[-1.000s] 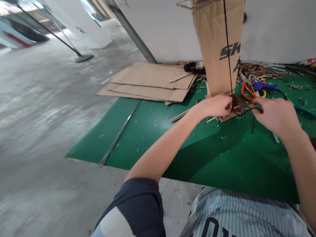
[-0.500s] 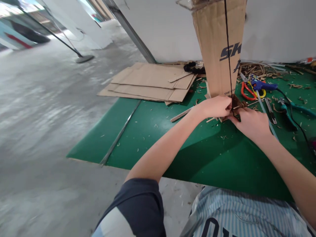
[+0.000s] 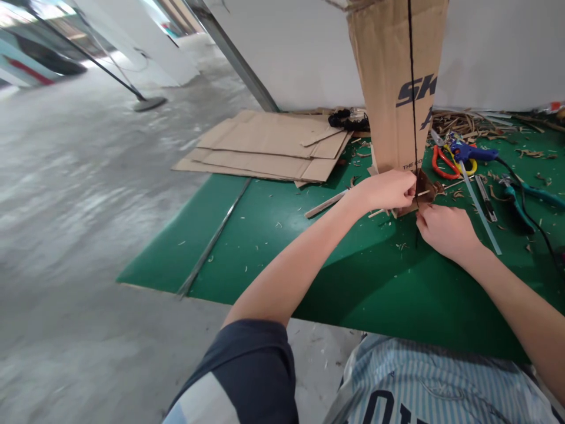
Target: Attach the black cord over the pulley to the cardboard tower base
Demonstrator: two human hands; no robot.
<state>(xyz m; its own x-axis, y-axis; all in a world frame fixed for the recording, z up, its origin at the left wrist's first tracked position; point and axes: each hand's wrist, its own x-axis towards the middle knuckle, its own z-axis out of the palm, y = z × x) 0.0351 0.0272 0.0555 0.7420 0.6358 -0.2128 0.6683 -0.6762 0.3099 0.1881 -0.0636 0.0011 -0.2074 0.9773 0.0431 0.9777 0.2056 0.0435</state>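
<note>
A tall cardboard column (image 3: 392,76) stands upright on the green mat (image 3: 309,259), with a black string (image 3: 412,88) running down its face. My left hand (image 3: 386,191) is closed at the column's foot, pinching the string and a small cardboard base piece (image 3: 426,185). Just below and to the right, my right hand (image 3: 444,229) is closed on the lower end of the same string, which hangs taut between the two hands.
Flat cardboard sheets (image 3: 269,147) lie at the mat's far left. Red-handled scissors (image 3: 444,162), a blue glue gun (image 3: 474,154), a utility knife (image 3: 485,206), teal pliers (image 3: 529,194) and wood scraps (image 3: 468,125) crowd the right. A metal strip (image 3: 214,238) lies on the left of the mat.
My right hand drew in from the right to the column's foot, then dropped slightly toward me, pulling the string down. My left hand stayed at the base.
</note>
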